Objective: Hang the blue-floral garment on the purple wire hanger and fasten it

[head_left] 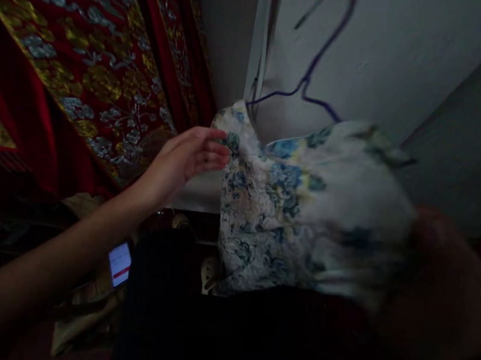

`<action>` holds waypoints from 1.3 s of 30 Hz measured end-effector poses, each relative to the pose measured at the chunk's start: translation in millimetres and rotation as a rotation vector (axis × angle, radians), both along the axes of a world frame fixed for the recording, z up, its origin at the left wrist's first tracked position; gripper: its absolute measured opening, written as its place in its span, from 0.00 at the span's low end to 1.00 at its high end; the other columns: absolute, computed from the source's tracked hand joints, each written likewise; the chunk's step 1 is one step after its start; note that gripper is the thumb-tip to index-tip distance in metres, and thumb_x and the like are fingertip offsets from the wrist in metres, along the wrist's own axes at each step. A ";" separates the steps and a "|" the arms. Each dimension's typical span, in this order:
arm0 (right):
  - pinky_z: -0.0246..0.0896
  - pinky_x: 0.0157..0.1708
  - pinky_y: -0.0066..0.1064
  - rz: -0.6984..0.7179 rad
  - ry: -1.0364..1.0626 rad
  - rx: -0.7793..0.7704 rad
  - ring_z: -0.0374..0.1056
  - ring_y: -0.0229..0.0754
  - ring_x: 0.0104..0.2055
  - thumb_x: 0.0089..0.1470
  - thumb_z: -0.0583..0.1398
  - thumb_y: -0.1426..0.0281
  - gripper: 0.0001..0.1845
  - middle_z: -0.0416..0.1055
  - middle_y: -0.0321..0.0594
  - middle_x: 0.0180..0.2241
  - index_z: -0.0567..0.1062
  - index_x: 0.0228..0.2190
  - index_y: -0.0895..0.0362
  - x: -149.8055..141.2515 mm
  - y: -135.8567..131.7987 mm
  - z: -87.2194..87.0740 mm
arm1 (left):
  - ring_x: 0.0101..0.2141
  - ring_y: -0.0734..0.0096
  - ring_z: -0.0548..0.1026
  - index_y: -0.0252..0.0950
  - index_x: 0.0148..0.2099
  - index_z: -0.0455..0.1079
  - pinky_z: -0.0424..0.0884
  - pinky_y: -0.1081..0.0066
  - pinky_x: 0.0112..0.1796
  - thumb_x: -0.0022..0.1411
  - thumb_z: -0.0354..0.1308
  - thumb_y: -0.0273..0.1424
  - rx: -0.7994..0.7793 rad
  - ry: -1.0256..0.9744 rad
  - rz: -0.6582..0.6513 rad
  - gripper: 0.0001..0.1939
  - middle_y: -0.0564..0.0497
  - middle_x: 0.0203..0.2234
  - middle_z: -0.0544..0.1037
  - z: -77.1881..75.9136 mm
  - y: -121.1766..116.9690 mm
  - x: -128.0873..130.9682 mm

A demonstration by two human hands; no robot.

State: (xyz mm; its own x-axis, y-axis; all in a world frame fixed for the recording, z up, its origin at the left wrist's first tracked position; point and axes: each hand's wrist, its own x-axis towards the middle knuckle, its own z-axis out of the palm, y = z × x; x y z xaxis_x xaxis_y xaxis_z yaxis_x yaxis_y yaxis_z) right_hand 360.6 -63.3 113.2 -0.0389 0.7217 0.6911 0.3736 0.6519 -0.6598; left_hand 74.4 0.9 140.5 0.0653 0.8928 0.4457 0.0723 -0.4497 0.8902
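A white top with blue, green and yellow flowers (282, 205) hangs on a purple wire hanger (312, 73) in front of me. At its left edge, below the shoulder, is my left hand (194, 154), open, with the fingers stretched toward the cloth; whether they press on it I cannot tell. My right hand (447, 286) is blurred and dark at the right side of the top. The cloth is drawn out toward it and looks gripped there, though the fingertips are hidden.
A pale wall (393, 52) is behind the hanger. Red cloth with gold and silver embroidery (83, 45) hangs at the left. Below lie a lit phone (119, 264) and a pale shoe with holes (208, 272). The lower area is very dark.
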 end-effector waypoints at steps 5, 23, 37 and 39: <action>0.64 0.24 0.31 0.633 -0.224 0.345 0.68 0.40 0.27 0.61 0.57 0.53 0.18 0.70 0.37 0.28 0.71 0.41 0.56 -61.4 -20.8 -44.2 | 0.28 0.72 0.76 0.34 0.43 0.73 0.76 0.72 0.30 0.68 0.56 0.38 -0.477 -0.318 -0.244 0.12 0.48 0.30 0.77 17.2 -51.9 23.4; 0.53 0.18 0.25 0.492 0.151 -0.405 0.60 0.34 0.19 0.51 0.65 0.47 0.25 0.67 0.33 0.18 0.75 0.22 0.57 -31.6 121.6 -48.7 | 0.28 0.61 0.76 0.41 0.38 0.78 0.74 0.62 0.29 0.56 0.67 0.43 0.017 0.424 0.427 0.13 0.48 0.27 0.80 3.4 -29.7 -84.4; 0.68 0.37 0.34 -0.003 0.801 -0.063 0.66 0.39 0.32 0.60 0.62 0.60 0.14 0.66 0.36 0.25 0.66 0.26 0.49 5.3 188.0 -0.4 | 0.40 0.58 0.75 0.39 0.68 0.61 0.70 0.60 0.45 0.71 0.50 0.33 0.451 0.913 0.296 0.25 0.46 0.36 0.79 -69.0 9.1 -2.9; 0.67 0.33 0.33 -0.051 0.880 -0.038 0.64 0.40 0.30 0.59 0.62 0.61 0.14 0.65 0.36 0.25 0.67 0.26 0.51 10.9 174.5 -17.9 | 0.39 0.58 0.78 0.40 0.68 0.61 0.71 0.63 0.43 0.72 0.49 0.36 0.251 0.977 0.158 0.25 0.46 0.35 0.81 -84.4 16.8 10.7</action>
State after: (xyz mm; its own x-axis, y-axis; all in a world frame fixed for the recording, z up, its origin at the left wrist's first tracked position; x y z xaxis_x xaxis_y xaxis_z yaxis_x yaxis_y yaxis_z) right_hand 371.5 111.1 95.3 0.5294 0.7311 0.4304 -0.2523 0.6200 -0.7429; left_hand 85.1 17.7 56.1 0.3905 0.8107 0.4361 0.7911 -0.5378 0.2914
